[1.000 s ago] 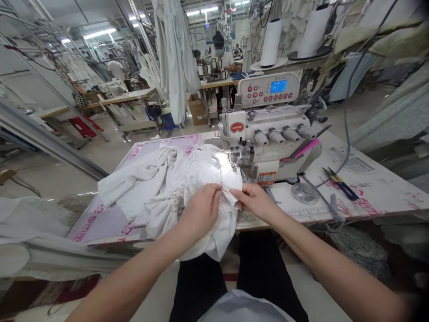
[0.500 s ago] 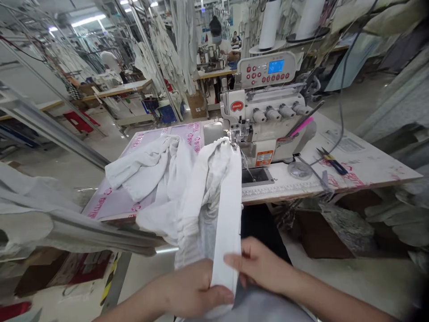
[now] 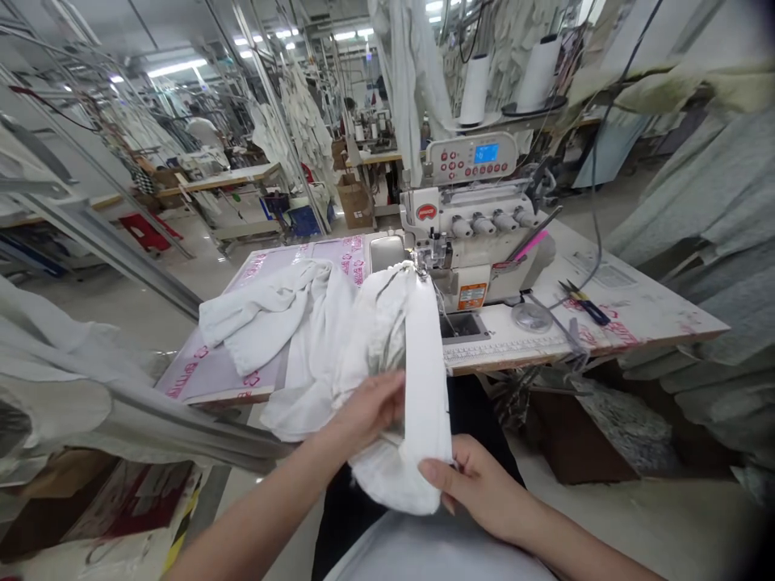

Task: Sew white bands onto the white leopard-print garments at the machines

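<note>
My left hand (image 3: 369,411) is closed on the gathered white garment (image 3: 315,379), my fingers curled into its folds. My right hand (image 3: 478,484) seems to pinch the lower edge of the garment's wide white band (image 3: 427,387), though the cloth partly hides the grip. Ahead of my fingers, the band runs up to the presser foot (image 3: 421,260) of the overlock machine (image 3: 478,234). Thread snips (image 3: 584,303) lie farther right on the table (image 3: 654,319).
</note>
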### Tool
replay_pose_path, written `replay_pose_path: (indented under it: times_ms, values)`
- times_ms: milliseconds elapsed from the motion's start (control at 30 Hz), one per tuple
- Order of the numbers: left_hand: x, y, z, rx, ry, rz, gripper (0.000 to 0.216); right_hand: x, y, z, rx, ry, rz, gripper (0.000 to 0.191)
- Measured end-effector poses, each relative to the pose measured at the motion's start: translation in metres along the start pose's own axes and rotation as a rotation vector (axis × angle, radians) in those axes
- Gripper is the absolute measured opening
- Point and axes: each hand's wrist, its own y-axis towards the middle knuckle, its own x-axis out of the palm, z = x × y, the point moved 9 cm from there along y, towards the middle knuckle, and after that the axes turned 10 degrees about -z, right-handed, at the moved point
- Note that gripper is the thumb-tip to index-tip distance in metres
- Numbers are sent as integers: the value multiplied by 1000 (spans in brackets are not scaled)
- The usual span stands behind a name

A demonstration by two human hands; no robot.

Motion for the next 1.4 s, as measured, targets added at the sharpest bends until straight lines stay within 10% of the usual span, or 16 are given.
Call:
replay_pose_path:
  times_ms: [133, 367, 567, 1400]
  values:
    - [-60, 6, 27, 73, 504, 629, 44, -4, -8, 5, 24, -20, 24, 41]
    - [-102, -30, 11, -204, 241, 263, 42, -6, 1, -2, -13, -138, -41, 44]
    - [-123, -37, 32, -47, 50, 503, 40, -18, 12, -8, -60, -138, -18, 42]
    - [-190, 32, 156, 205, 952, 963, 19, -143, 97, -60, -65, -196, 234, 37]
